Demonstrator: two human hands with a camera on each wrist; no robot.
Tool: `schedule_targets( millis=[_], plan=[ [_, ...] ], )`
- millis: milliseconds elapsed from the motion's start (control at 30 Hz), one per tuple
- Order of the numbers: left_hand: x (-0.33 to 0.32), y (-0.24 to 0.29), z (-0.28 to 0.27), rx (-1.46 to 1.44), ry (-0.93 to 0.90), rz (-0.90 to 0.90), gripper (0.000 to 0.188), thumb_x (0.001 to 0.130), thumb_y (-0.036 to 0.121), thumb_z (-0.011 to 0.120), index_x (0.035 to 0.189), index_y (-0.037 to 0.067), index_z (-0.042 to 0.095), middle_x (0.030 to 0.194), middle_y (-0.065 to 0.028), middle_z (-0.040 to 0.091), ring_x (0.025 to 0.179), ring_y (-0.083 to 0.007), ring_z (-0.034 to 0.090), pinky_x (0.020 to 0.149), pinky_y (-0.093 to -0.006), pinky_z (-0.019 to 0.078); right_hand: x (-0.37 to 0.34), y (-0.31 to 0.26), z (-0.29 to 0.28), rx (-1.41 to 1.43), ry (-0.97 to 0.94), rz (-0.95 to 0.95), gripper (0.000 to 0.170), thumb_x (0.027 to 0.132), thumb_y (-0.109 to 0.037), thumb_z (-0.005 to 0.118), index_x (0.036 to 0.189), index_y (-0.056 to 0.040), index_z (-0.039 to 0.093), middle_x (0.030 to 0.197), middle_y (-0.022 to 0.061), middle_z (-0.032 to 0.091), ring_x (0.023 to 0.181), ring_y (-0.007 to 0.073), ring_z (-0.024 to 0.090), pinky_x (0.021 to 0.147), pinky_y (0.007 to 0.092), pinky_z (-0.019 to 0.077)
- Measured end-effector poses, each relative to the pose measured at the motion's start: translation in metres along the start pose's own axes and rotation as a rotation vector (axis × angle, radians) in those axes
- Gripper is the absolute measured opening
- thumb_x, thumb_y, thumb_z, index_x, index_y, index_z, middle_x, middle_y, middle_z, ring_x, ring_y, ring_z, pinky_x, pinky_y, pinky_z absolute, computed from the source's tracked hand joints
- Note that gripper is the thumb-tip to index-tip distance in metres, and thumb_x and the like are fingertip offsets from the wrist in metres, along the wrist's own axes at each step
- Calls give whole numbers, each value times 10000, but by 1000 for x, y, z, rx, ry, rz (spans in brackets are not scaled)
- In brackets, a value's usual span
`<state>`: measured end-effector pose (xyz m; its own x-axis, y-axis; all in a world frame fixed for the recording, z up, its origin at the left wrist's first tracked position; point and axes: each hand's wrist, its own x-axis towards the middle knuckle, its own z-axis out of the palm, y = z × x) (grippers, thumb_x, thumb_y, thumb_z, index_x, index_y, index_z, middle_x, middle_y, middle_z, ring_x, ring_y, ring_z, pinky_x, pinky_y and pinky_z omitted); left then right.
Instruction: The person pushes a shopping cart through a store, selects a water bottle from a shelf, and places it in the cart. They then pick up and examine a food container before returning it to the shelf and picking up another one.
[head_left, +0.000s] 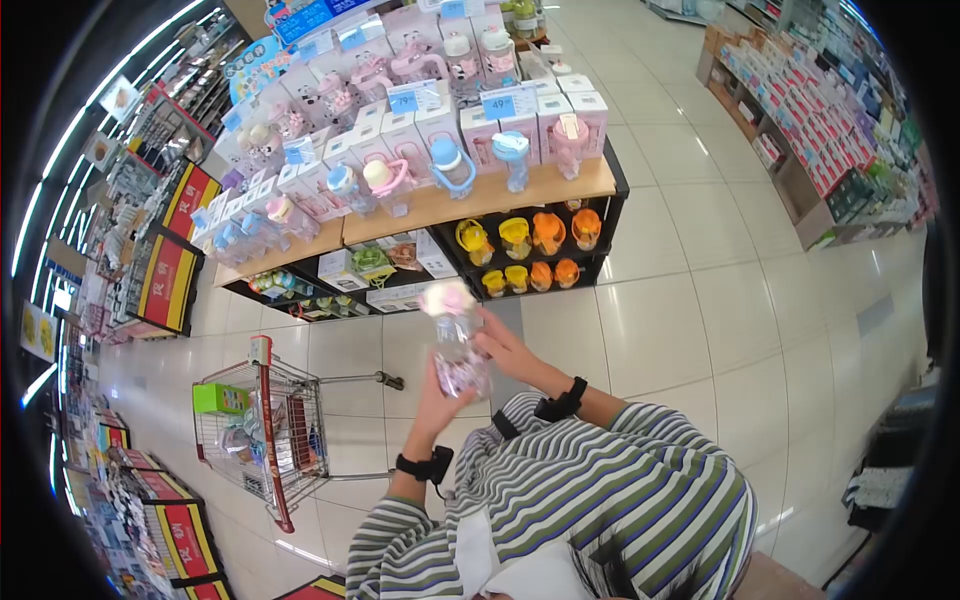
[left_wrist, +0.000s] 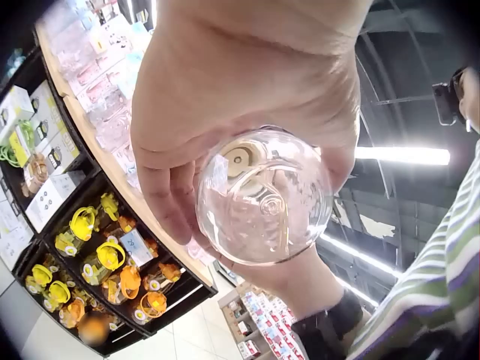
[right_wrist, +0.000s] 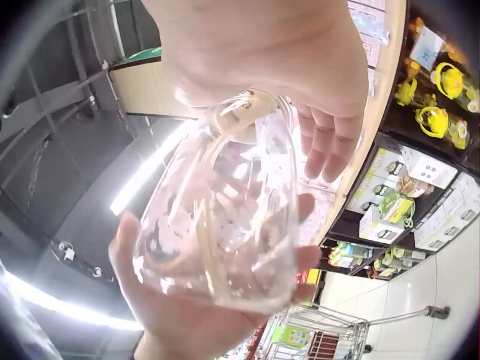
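In the head view a clear drinking bottle (head_left: pixel 455 335) with a cream and pink lid is held in front of the chest, a little blurred. The left hand (head_left: pixel 438 398) grips its lower body. Higher up, just below the lid, the right hand (head_left: pixel 508 352) holds it from the other side. The left wrist view looks at the round base of the bottle (left_wrist: pixel 262 206), the left hand (left_wrist: pixel 247 90) wrapped about it. Seen from the right wrist, the see-through bottle (right_wrist: pixel 225 217) shows pink markings and a straw inside, with the right hand's fingers (right_wrist: pixel 322 139) at its upper side.
Ahead stands a display table (head_left: pixel 400 222) of boxed bottles with price cards (head_left: pixel 508 102). Yellow and orange bottles (head_left: pixel 515 237) fill the shelves under it. A shopping cart (head_left: pixel 265 435) with a green box is at the left. Stacked boxes (head_left: pixel 800 130) line the far right.
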<state>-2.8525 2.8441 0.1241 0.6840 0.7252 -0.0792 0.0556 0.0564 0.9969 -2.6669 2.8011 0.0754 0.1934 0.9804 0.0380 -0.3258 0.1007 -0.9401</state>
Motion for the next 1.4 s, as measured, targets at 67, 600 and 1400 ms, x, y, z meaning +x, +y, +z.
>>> schedule_targets(
  millis=[67, 600, 1400],
  plan=[
    [-12, 0, 23, 67, -32, -18, 1000, 710, 62, 750, 1488, 32, 123, 1340, -166, 431, 1223, -259, 484, 1002, -383, 439, 1, -2, -15, 59, -9, 88, 573, 968, -261, 544, 1444, -81, 281, 1161, 109, 582, 956, 186, 610, 800, 334, 514],
    [-93, -49, 230, 94, 108, -162, 1075, 747, 315, 795, 1514, 29, 99, 1401, -228, 422, 1172, -310, 539, 987, -378, 439, -117, -22, -154, 218, -54, 466, 489, 877, -170, 670, 1300, -77, 443, 1079, 89, 632, 886, 192, 650, 730, 332, 547],
    [89, 1, 413, 347, 301, -168, 978, 651, 344, 813, 1407, -1, 296, 1176, -235, 596, 1073, -361, 614, 912, -387, 485, -62, -177, -361, 60, -225, 57, 995, 811, -137, 747, 1501, -63, 34, 1409, 147, 381, 1284, 245, 439, 1062, 395, 388]
  ],
)
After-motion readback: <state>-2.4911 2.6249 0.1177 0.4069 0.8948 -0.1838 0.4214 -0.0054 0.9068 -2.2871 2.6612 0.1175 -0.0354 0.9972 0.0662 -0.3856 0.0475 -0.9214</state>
